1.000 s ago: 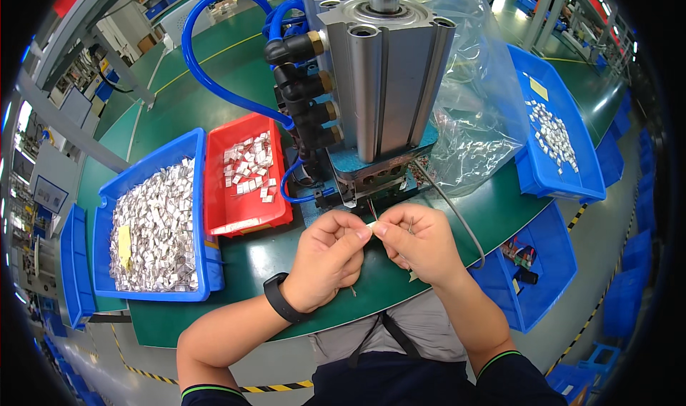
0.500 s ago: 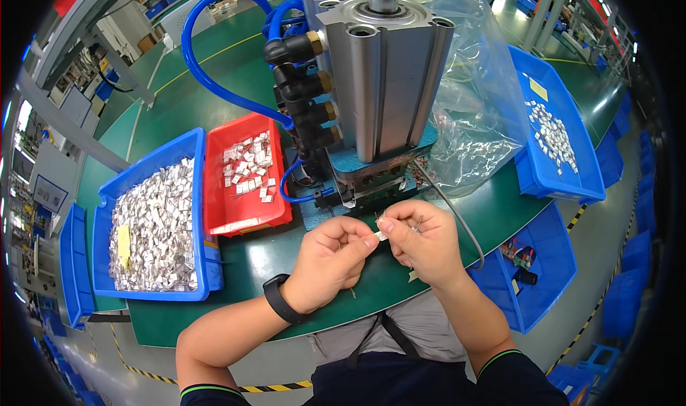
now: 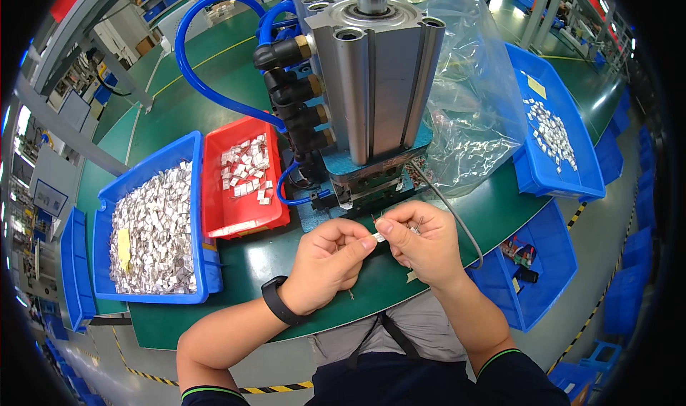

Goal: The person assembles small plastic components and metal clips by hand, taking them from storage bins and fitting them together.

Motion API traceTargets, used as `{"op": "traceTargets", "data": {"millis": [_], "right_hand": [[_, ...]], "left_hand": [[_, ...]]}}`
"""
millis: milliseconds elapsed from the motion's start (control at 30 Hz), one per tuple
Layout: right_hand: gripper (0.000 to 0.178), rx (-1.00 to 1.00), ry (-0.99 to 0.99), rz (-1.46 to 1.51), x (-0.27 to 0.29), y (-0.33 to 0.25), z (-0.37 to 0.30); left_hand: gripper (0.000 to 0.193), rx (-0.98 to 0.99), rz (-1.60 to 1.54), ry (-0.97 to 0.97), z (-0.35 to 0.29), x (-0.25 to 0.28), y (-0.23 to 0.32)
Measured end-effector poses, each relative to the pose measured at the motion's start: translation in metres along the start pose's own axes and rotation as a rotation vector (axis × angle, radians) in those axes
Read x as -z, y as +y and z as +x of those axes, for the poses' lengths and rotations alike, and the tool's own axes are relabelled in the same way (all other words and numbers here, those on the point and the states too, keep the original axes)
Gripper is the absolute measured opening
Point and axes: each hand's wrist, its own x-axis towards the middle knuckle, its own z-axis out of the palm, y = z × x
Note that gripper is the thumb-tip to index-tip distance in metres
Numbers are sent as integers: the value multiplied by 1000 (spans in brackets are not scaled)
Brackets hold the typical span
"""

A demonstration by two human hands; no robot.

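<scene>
Between my two hands, in front of the machine's base, is a small white block-shaped part with thin wire leads [image 3: 379, 238]. My left hand [image 3: 323, 264], with a black band at the wrist, is closed and pinches its left end between thumb and forefinger. My right hand [image 3: 423, 243] is closed too, pinching the other end. More thin leads and small white bits poke out among the right fingers; the fingers hide how many. Just beyond my fingertips stands the pneumatic press [image 3: 379, 84], a grey metal cylinder block on a blue base.
To the left stand a blue bin [image 3: 204, 263] and a red bin [image 3: 243, 218], both holding small white parts. A blue tray [image 3: 554, 186] of similar parts is at right, above a lower blue bin [image 3: 532, 299]. Blue hoses [image 3: 187, 56], a clear plastic bag [image 3: 475, 98] and a grey cable [image 3: 457, 216] surround the press.
The press and red bin sit slightly further left in the picture, as the view shifts a little. Both hands keep their pinch on the white part, almost unmoved.
</scene>
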Motion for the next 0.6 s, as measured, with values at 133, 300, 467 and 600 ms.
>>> {"op": "traceTargets", "data": {"millis": [133,300,467,600], "right_hand": [[13,159,-16,-284,2,0,-5],[10,9,-5,-211,33,-60,-31],[16,276,514,-802,136,-179,-29],[32,804,630,-2115,227,-209,-2]], "left_hand": [[6,28,47,32,2,-10,-3],[6,-24,-5,10,-6,2,-3],[8,0,-12,12,-3,-3,-4],[11,-9,1,-6,-2,-7,0]]}}
